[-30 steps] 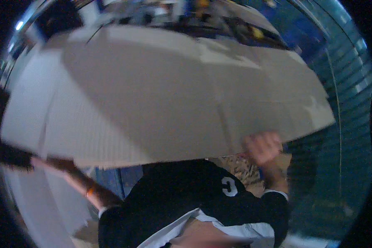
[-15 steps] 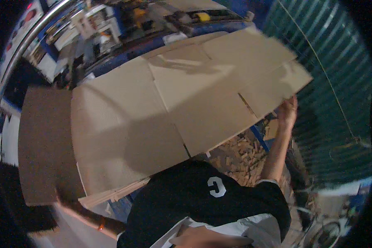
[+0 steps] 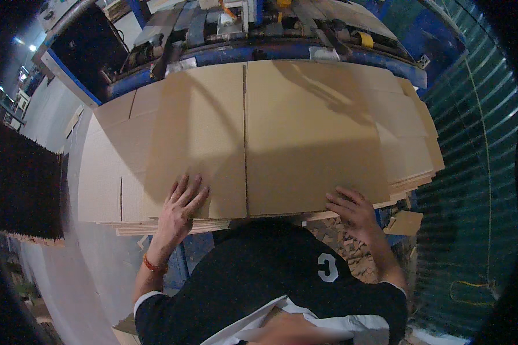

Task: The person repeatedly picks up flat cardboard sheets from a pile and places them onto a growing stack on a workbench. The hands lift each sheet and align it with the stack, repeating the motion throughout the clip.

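Directly under left grip (image 3: 180,208) and right grip (image 3: 354,213), both loosely spread, the cardboard sheet (image 3: 311,138)

Worn by the person: one black shirt (image 3: 259,261), short sleeves (image 3: 156,316) edged in white; pale collar (image 3: 360,329), open at the neck; one blocky white mark (image 3: 328,280), right chest. One orange-red bracelet (image 3: 155,265), left wrist. Left hand (image 3: 183,204), right hand (image 3: 355,215): bare.
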`<state>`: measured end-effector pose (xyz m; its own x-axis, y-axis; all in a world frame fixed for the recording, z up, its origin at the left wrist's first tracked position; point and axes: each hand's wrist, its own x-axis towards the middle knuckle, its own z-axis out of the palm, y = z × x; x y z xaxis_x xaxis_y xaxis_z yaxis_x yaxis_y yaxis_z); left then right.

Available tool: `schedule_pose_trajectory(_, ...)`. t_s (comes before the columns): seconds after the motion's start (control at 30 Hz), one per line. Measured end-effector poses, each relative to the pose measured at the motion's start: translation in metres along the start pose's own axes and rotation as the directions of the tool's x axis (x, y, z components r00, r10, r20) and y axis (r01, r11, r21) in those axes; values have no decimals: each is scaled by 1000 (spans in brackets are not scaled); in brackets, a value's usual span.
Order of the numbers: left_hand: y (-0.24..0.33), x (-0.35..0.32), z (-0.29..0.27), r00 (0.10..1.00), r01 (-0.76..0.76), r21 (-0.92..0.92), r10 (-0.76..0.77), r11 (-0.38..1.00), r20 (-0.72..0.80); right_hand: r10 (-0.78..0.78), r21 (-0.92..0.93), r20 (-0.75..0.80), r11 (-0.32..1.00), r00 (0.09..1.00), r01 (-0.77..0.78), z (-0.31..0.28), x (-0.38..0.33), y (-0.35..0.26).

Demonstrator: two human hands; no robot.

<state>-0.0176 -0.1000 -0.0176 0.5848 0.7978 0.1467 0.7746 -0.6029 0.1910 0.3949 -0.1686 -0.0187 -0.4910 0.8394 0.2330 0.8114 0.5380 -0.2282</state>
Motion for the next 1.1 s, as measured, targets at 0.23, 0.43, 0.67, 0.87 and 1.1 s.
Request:
schedule_pose_trajectory(0.23, -12, 9, 3, 1000, -3, 9, 3, 1000, 12, -29, 47, 36, 999, 999, 27, 0, 16, 38)
schedule_pose_trajectory(0.43, -18, 22, -5, 1000, -6, -8, 5, 1000, -20, 195, -48, -48, 979, 980, -197, -1, 32, 100)
schedule_pose_trajectory(0.67, -36, 18, -11, 941, -11, 34, -1, 999, 339, 611, 187, -385, 786, 692, -589, 23, 76, 213)
schedule_pose_trajectory(0.87, -144, 53, 9, 874, 429, -334, -479, 839, -80, 807, 335, -188, 588, 560, -736, 27, 121, 306)
schedule_pose_trajectory(1.1, -198, 74, 42, 848, 318, -460, -466, 829, -252, 690, 389, -333, 721, 642, -574, 30, 145, 299)
